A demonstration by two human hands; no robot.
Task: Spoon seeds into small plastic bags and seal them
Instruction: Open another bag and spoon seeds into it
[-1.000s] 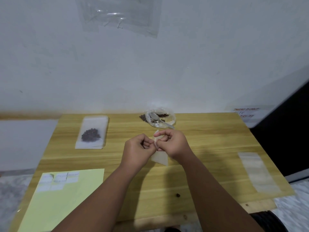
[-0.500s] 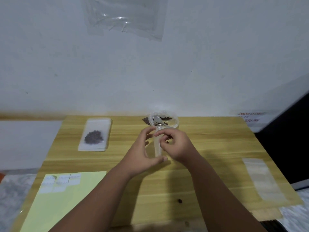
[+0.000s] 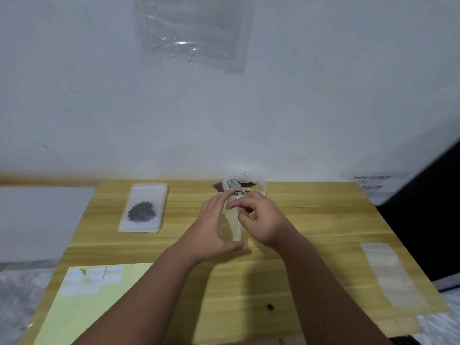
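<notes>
Head cam, looking down at a wooden desk (image 3: 323,220) pushed up against a white wall.

Dead centre of the frame: pinching a small plastic bag (image 3: 234,222) upright with the right hand (image 3: 263,220), fingers curled in on its upper edge. Cupping it from the left with the left hand (image 3: 214,230), fingers mostly straight and spread, thumb stuck out under the bag's bottom end. Can't say for sure whether touching or just beside.

Right behind the hands, at the desk's far edge: an open bag of seeds (image 3: 251,181) with a spoon (image 3: 235,186) lying in it.

Left of centre, lying flat: a filled seed packet (image 3: 144,207). Lower left: a yellow sheet (image 3: 87,314) with white labels (image 3: 92,277) on its top end. Right side: an empty clear bag (image 3: 390,275). Lower middle: one stray seed (image 3: 270,306).
</notes>
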